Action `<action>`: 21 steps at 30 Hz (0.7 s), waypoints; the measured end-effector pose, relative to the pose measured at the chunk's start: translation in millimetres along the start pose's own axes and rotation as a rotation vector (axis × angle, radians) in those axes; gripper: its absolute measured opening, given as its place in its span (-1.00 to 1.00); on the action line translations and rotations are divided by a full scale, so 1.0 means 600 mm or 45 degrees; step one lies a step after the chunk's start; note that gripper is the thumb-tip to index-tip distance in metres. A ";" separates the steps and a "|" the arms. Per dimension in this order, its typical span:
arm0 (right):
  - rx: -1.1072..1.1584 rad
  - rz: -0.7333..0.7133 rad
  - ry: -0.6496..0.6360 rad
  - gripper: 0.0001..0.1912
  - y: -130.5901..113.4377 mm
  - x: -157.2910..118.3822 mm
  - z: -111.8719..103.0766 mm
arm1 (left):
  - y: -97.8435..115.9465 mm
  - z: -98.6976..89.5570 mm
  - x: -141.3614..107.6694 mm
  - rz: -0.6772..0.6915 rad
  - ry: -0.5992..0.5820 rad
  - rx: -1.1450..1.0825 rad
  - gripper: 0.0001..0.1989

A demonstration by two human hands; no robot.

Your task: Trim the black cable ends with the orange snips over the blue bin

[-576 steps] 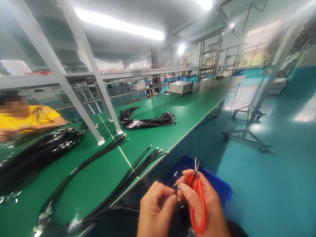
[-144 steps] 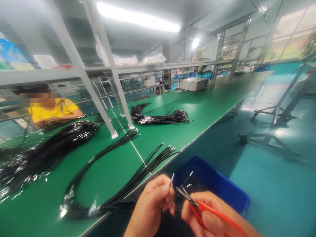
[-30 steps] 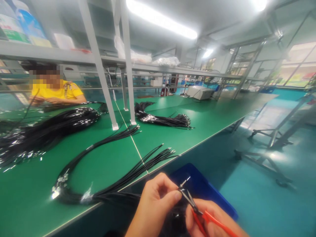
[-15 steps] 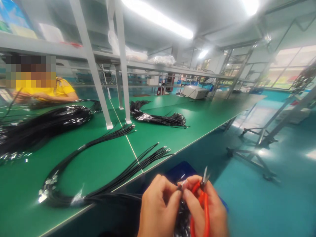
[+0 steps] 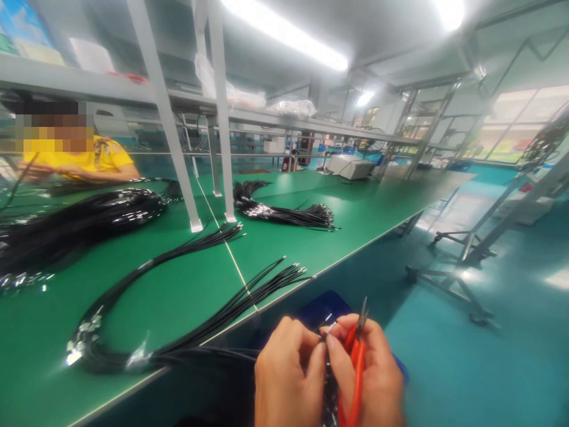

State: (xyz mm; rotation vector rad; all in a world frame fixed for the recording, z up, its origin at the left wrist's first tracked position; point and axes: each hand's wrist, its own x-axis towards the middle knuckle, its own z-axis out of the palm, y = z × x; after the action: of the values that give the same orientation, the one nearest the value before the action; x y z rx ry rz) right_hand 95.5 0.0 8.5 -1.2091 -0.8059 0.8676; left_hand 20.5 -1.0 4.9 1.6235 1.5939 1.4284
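Observation:
Low in the head view, my left hand is closed, thumb and forefinger pinching a thin black cable near its end. Close against it, my right hand pinches at the cable's small pale tip and also carries red-handled cutters, their pointed metal jaws sticking up past the fingers. The fingertips partly hide the cable end. Shiny black material hangs below and between both hands. A tied bundle of black cables lies on the table to the left, its strands running toward my left hand.
The green table carries another cable bundle and a large black heap of cables. Grey shelf posts rise from it. Across the table sits a person in yellow. A wheeled metal stand is on the floor at right.
My right hand has turned slightly, and the cutters have tilted and shifted left, their handles now appearing closer together. Both hands remain pinching at the cable end.

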 end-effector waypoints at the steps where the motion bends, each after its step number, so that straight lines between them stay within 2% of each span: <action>1: -0.030 -0.019 0.015 -0.82 0.001 0.001 0.000 | 0.000 0.000 0.000 0.001 0.002 0.006 -0.80; 6: -0.351 -0.224 0.060 -0.87 0.011 0.003 -0.005 | -0.003 -0.001 -0.002 -0.024 -0.019 -0.033 -0.80; 9: -0.552 -0.373 0.069 -0.91 0.014 -0.002 -0.011 | -0.012 -0.009 0.007 -0.129 -0.115 -0.167 -0.83; 11: -0.596 -0.417 -0.004 -0.91 0.010 -0.002 -0.020 | -0.020 -0.018 0.018 -0.241 -0.188 -0.321 -0.86; 13: -0.544 -0.314 -0.232 -0.87 -0.001 0.006 -0.034 | -0.028 -0.028 0.031 -0.353 -0.271 -0.521 -0.87; 14: -0.487 -0.184 -0.411 -0.80 -0.008 0.013 -0.043 | -0.031 -0.033 0.036 -0.402 -0.311 -0.619 -0.87; 16: -0.356 0.193 -0.915 -0.75 -0.020 0.031 -0.061 | -0.035 -0.043 0.044 -0.466 -0.383 -0.770 -0.87; 17: -0.252 0.338 -1.094 -0.67 -0.024 0.041 -0.069 | -0.036 -0.047 0.047 -0.489 -0.404 -0.819 -0.87; 19: -0.091 0.502 -1.301 -0.52 -0.028 0.057 -0.080 | -0.037 -0.052 0.049 -0.525 -0.409 -0.897 -0.86; 21: 0.002 0.614 -1.404 -0.45 -0.025 0.064 -0.083 | -0.036 -0.055 0.049 -0.552 -0.420 -0.968 -0.85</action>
State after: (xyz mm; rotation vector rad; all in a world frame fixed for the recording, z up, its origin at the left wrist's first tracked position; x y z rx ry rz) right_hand 158.7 10.8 17.3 -0.8665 -1.3874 2.0012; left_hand -24.1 20.2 8.4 0.9312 0.9516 1.2283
